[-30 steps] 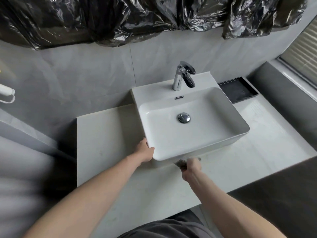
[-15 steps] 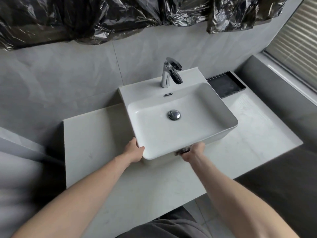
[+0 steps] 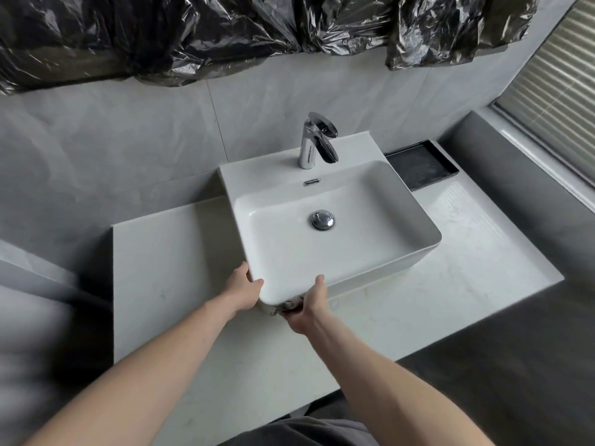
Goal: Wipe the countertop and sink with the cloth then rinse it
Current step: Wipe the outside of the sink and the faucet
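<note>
My right hand [image 3: 307,309] presses the cloth [image 3: 289,306] against the sink [image 3: 338,252] front wall, fingers curled round it; left hand [image 3: 244,289] braces the corner, fingers relaxed. Cloth looks soft, limp; bunch it firmly.

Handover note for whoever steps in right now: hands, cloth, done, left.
Left hand: on the sink's near left corner, bracing; grip unclear.
Right hand: presses the cloth against the sink's near outer wall, low, beside that corner.
Faucet: no water running.
Done: cannot tell how much of the countertop is wiped.
Left: finish sink, then rinse cloth.
</note>
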